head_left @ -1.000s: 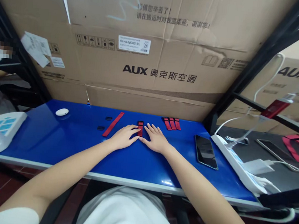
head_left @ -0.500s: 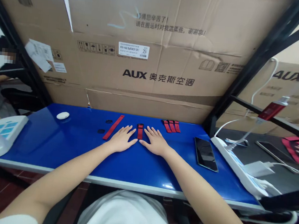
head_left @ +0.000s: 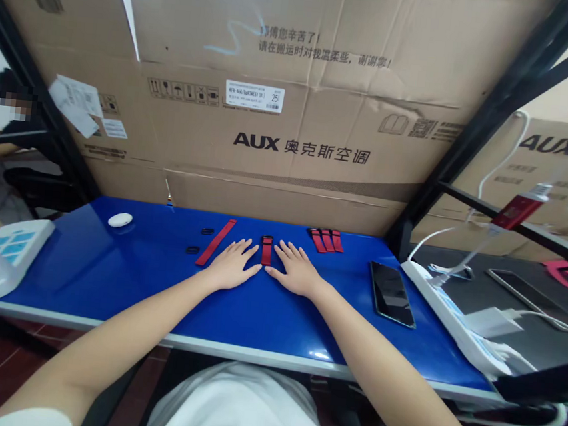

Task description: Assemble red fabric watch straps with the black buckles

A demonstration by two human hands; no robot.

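Note:
My left hand (head_left: 231, 267) lies flat on the blue tabletop (head_left: 122, 278) with fingers spread, holding nothing. Opposite it, my right hand (head_left: 295, 267) also rests flat, fingers apart. Between the two hands sits a short red strap with a black buckle (head_left: 267, 251) at its far end. A longer loose red strap (head_left: 217, 241) lies slanted just left of my left hand. Two black buckles (head_left: 193, 250) are left of that strap, one behind the other. Beyond my right hand, three short red straps (head_left: 328, 241) with black buckles lie side by side.
A smartphone (head_left: 391, 294) lies on the right, beside a white power strip (head_left: 454, 323) with cables. Another power strip (head_left: 17, 247) and a white round object (head_left: 120, 220) are at the left. Cardboard (head_left: 286, 193) walls the back. Another person (head_left: 17, 107) sits at far left.
My hands and the straps between and around them stay in place. At the far right, another person's hand has left the view and the red straps there have shifted.

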